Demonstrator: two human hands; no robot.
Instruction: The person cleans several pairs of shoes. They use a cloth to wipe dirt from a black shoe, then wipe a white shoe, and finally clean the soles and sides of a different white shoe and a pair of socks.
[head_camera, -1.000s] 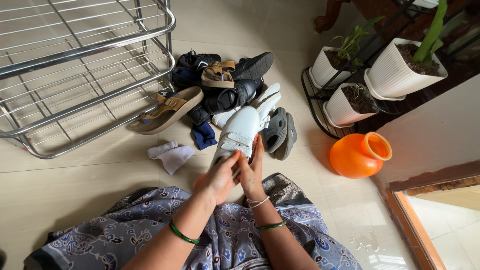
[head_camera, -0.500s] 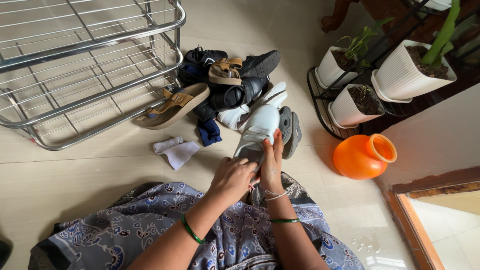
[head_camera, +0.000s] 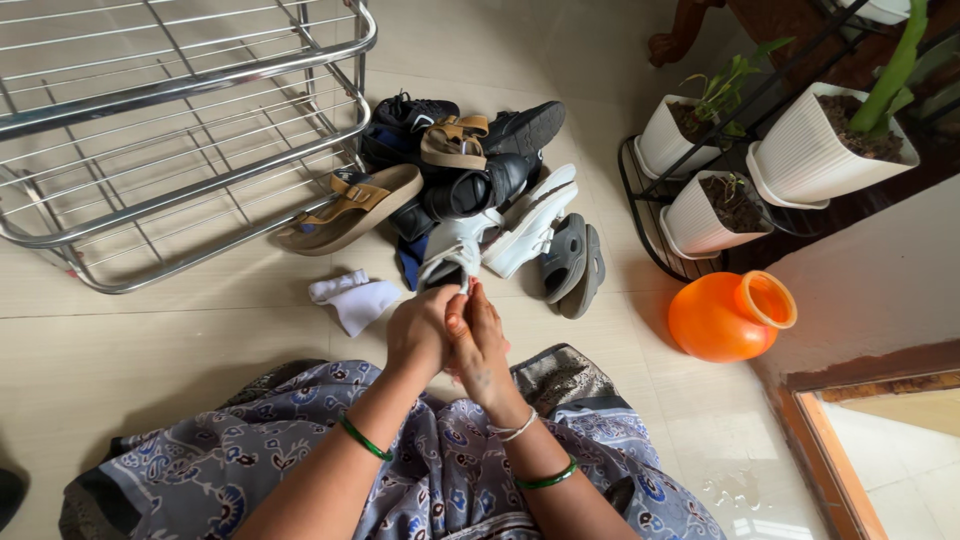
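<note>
Lowering white shoe (head_camera: 455, 250) to pile; hands (head_camera: 450, 335) nearer lap

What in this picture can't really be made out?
- Head view: the left hand and right hand press together, hiding how they grip the white shoe.
- The dark shoes overlap; their count is unclear.
- The metal rack is cut off by the top and left edges.

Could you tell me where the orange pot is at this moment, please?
In the head view the orange pot lies on its side on the tiled floor at the right, just below the rack of white planters and right of the shoe pile.
</note>
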